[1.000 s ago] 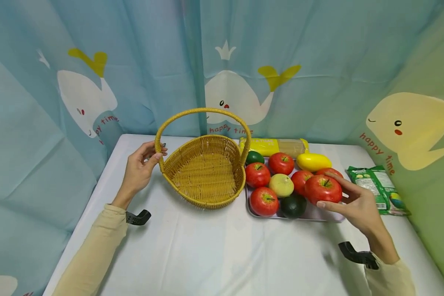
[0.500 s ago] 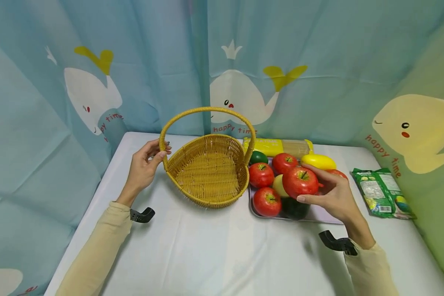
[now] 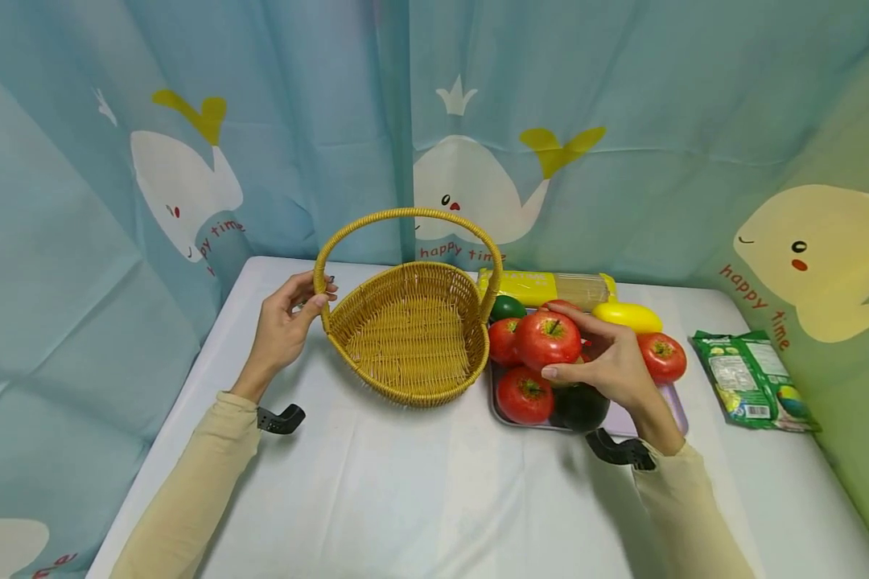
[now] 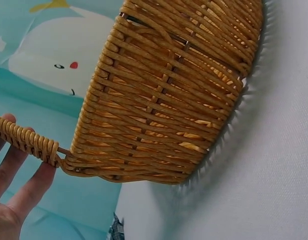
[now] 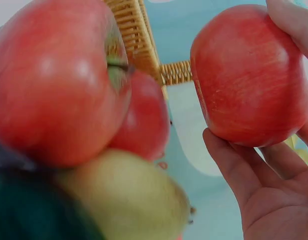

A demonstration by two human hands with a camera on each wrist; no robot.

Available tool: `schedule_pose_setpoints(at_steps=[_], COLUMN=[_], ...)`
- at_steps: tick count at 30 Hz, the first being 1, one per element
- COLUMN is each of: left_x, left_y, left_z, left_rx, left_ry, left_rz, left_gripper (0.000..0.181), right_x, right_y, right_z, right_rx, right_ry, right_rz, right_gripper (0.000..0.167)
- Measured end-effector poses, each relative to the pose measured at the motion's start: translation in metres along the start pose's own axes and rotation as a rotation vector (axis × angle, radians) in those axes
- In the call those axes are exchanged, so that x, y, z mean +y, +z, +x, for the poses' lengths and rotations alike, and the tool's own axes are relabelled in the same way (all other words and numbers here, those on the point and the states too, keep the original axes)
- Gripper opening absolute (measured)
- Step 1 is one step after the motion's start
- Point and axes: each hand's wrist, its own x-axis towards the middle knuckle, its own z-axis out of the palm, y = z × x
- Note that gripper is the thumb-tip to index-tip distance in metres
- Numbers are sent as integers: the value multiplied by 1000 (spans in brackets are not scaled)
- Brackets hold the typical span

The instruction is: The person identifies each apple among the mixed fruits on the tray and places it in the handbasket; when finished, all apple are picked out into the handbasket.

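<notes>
At the left, my left hand (image 3: 282, 326) grips the foot of the arched handle (image 3: 409, 213) of a golden wicker basket (image 3: 413, 354). Thumb and fingers sit on either side of the handle in the left wrist view. No item shows inside the basket. My right hand (image 3: 611, 366) holds a red apple (image 3: 548, 338) between thumb and fingers above the fruit tray (image 3: 677, 410). The right wrist view shows this apple (image 5: 251, 75) raised, apart from the fruit below. A pale yellow-green round fruit (image 5: 129, 195) lies under it, mostly hidden in the head view.
Around the tray lie red apples (image 3: 525, 396), a dark green avocado-like fruit (image 3: 582, 406), a yellow oblong fruit (image 3: 628, 317) and a green one (image 3: 507, 308). A yellow spaghetti pack (image 3: 546, 289) lies behind; a green snack bag (image 3: 753, 379) lies right. Curtains enclose the table.
My right hand has carried the apple leftward over the tray, toward the basket, and uncovered another apple at the tray's right. My left hand keeps its grip on the handle. The view has shifted slightly.
</notes>
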Motion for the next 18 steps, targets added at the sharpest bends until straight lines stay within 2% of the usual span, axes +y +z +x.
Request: schedule_pose_setpoints(at_steps=[3, 18], left_x=[0, 1], left_y=[0, 0], left_z=[0, 0], left_rx=[1, 7], left_ry=[1, -2], left_rz=[7, 19], left_gripper=[31, 30], right_x=[-1, -11], right_y=[6, 21], right_z=[6, 21], right_rx=[0, -20], right_ry=[2, 7], right_rz=[52, 116], right_gripper=[81, 84])
